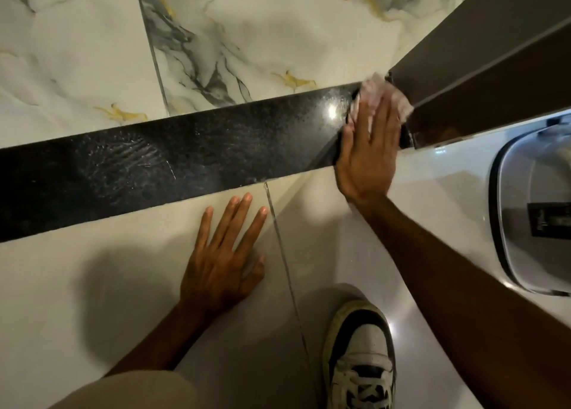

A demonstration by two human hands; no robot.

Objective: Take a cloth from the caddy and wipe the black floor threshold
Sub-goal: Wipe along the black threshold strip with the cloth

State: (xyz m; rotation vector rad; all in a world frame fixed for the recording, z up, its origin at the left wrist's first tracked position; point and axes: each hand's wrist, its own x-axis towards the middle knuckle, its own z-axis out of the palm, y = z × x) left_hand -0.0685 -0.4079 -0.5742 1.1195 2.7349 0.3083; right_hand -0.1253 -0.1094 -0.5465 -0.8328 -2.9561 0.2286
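Your right hand (369,149) lies flat, its fingers (378,115) stretched out and pressed down on a crumpled pale pink-and-white cloth (384,98), pinning it rather than gripping it. The cloth sits at the far right end of the glossy black speckled floor threshold (173,161), touching the lower corner of the dark brown door frame (482,59) that rises there. Part of the cloth shows beyond your fingertips and on both sides of them; the rest is hidden beneath your palm.

Your left hand (221,254) holds nothing. It rests palm down on the plain cream floor tile (92,285) just on the near side of the threshold, fingers (234,220) spread and released, their tips close to the black strip's near edge but not on it.

The threshold runs from the left edge across to the door frame, and wet streaks and smears show along its left and middle stretch. Beyond it lies white marble-patterned tile with grey and gold veins (262,31). A grey oval plastic tub with a dark rim (531,211) stands at the right, near your right forearm. Your white-and-black sneaker (360,356) is planted on the near floor, below and between your arms.
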